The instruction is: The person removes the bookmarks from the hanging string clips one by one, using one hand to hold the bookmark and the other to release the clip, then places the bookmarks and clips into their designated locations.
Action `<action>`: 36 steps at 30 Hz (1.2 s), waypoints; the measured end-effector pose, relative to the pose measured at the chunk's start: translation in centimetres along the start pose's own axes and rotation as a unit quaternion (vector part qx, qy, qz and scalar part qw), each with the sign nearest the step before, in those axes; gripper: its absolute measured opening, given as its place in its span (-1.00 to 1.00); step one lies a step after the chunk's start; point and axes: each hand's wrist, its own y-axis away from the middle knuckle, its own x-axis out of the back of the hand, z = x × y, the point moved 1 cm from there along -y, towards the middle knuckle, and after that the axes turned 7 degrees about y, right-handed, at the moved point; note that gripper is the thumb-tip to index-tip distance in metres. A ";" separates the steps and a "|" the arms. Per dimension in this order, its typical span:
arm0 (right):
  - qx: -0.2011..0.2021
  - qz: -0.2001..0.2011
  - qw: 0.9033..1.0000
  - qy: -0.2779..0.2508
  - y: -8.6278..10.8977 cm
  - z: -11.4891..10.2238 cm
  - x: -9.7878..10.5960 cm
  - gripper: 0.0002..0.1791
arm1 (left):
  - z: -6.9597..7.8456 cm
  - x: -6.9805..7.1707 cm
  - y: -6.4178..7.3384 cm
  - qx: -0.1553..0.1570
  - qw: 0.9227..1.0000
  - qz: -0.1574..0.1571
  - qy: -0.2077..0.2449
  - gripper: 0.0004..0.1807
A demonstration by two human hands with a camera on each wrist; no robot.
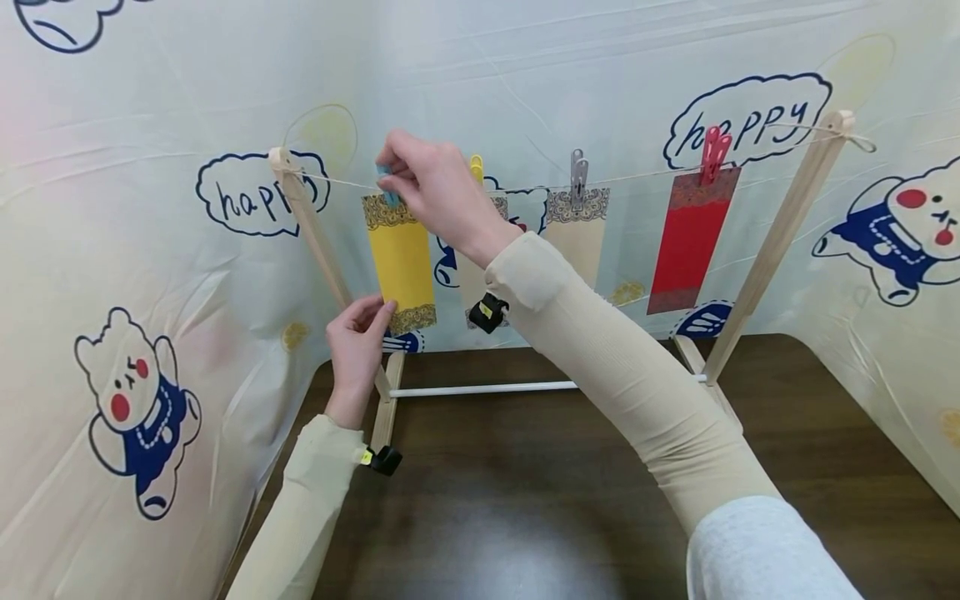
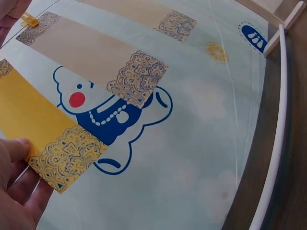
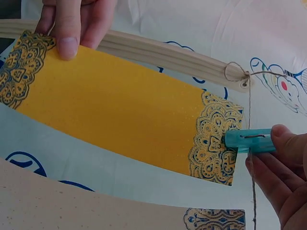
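Note:
A yellow paper card (image 1: 402,265) with lace-patterned ends hangs at the left of a string (image 3: 253,191). My right hand (image 1: 438,187) pinches a teal clothespin (image 3: 252,140) between thumb and fingers; the clothespin's tip lies over the card's top edge, by the string. Low on the same card, my left hand (image 1: 358,346) pinches its left edge, thumb on the front and fingers behind, as the left wrist view shows (image 2: 24,182). Beside it hangs a beige card (image 2: 91,52) under a yellow clothespin (image 1: 476,168), partly hidden by my right arm in the head view.
Another beige card (image 1: 592,242) hangs from a grey clothespin (image 1: 578,179), and a red card (image 1: 692,242) from a pink clothespin (image 1: 715,154). Wooden posts (image 1: 780,242) hold the string's ends. A white rod (image 1: 487,388) joins their feet on the dark table (image 1: 480,500).

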 end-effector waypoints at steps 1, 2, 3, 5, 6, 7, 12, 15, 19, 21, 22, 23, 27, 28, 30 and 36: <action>0.005 0.004 1.000 -0.002 0.0 0.0 0.0 -0.87 | -0.1 0.1 0.0 0.002 1.000 -0.001 0.002 -0.72; 0.011 0.009 1.000 -0.002 0.0 0.1 0.0 -0.88 | -0.1 0.2 0.0 0.004 1.000 -0.003 0.004 -0.71; 0.014 0.013 1.000 -0.002 0.0 0.1 0.0 -0.89 | -0.1 0.2 0.0 0.004 1.000 -0.003 0.008 -0.71; 0.015 0.017 1.000 -0.002 -0.1 0.1 0.1 -0.91 | 0.0 0.4 0.1 0.005 1.000 -0.003 0.010 -0.71; 0.014 0.018 1.000 -0.003 -0.2 0.1 0.2 -0.92 | 0.1 0.4 0.1 0.006 1.000 -0.003 0.011 -0.70; 0.013 0.018 1.000 -0.003 -0.2 0.1 0.2 -0.91 | 0.1 0.5 0.1 0.006 1.000 -0.002 0.012 -0.70; 0.012 0.026 1.000 -0.005 -0.2 -0.1 0.4 -0.90 | 0.1 0.5 0.2 0.003 1.000 -0.003 0.020 -0.71; 0.016 0.032 0.999 -0.006 -0.4 -0.2 0.4 -0.89 | 0.0 0.6 0.1 0.002 1.000 -0.005 0.025 -0.71; 0.017 0.037 0.999 -0.012 -0.5 -0.4 0.5 -0.89 | 0.0 0.6 0.2 0.001 1.000 -0.006 0.028 -0.72; 0.015 0.039 0.999 -0.017 -0.4 -0.5 0.6 -0.89 | 0.0 0.7 0.3 0.001 1.000 -0.007 0.029 -0.72; 0.014 0.042 0.999 -0.018 -0.4 -0.5 0.7 -0.89 | 0.0 0.7 0.3 0.001 1.000 -0.007 0.029 -0.72; 0.013 0.043 0.999 -0.019 -0.4 -0.6 0.7 -0.88 | 0.0 0.7 0.4 0.001 1.000 -0.008 0.029 -0.72; 0.016 0.050 0.998 -0.019 -0.2 -0.6 0.9 -0.88 | -0.1 0.8 0.6 0.004 1.000 -0.008 0.026 -0.71; 0.021 0.054 0.998 -0.018 -0.2 -0.5 1.0 -0.88 | -0.1 0.8 0.6 0.004 1.000 -0.007 0.025 -0.71; 0.031 0.060 0.998 -0.016 0.0 -0.5 1.0 -0.88 | -0.1 0.8 0.7 0.005 1.000 -0.007 0.021 -0.71; 0.059 0.077 0.995 -0.017 0.5 -0.2 1.0 -0.87 | -0.2 0.9 1.1 0.002 1.000 -0.011 0.016 -0.70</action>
